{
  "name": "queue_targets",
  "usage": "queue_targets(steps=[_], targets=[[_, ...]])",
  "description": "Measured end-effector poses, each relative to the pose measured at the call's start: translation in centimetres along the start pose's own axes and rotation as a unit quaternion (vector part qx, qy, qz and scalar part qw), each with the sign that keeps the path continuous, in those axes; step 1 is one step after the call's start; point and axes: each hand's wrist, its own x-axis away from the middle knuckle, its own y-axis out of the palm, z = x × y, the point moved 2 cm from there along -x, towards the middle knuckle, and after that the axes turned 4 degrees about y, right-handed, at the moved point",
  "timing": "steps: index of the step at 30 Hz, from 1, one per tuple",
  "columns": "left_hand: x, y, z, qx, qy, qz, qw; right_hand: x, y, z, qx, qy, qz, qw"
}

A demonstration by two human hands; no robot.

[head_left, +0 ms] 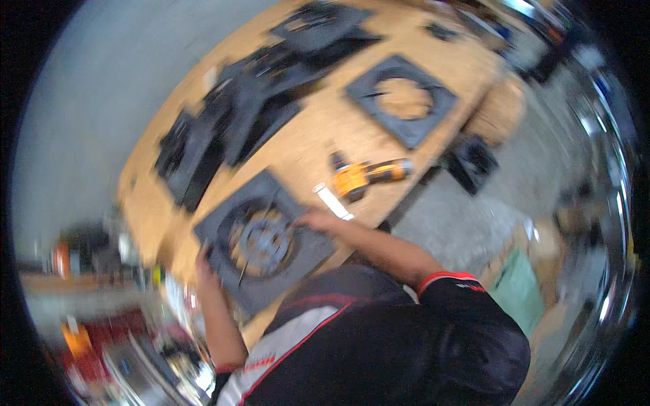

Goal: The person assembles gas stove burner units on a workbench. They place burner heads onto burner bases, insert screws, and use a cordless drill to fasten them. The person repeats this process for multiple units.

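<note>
1. A yellow-and-black drill [352,181] lies toward the near edge of the bench [308,139].
2. A white strip [332,202] lies just beside it.
3. A small dark object [441,30] sits by the right end.
4. Something pale green [518,291] lies below, off the near edge.

Motion blur throughout. Left hand [205,265], right hand [318,220]: fingers smeared at the panel [308,249], grip unreadable. Drill [352,181] tip fuzzy. Black frames [233,111] overlap, can't count. Lower-left clutter [118,345] unidentifiable. Shirt [393,338] cut by bottom edge.
</note>
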Motion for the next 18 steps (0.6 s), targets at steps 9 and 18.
queue_targets(steps=[9, 18], targets=[[3.2, 0.3, -0.8, 0.032, -0.049, 0.002, 0.998, 2.4, 0.8, -3.0, -0.135, 0.014, -0.051, 0.989], [4.1, 2.1, 1.4, -0.053, 0.007, 0.033, 0.998, 0.5, 1.2, -2.6, -0.029, -0.073, -0.001, 0.997]])
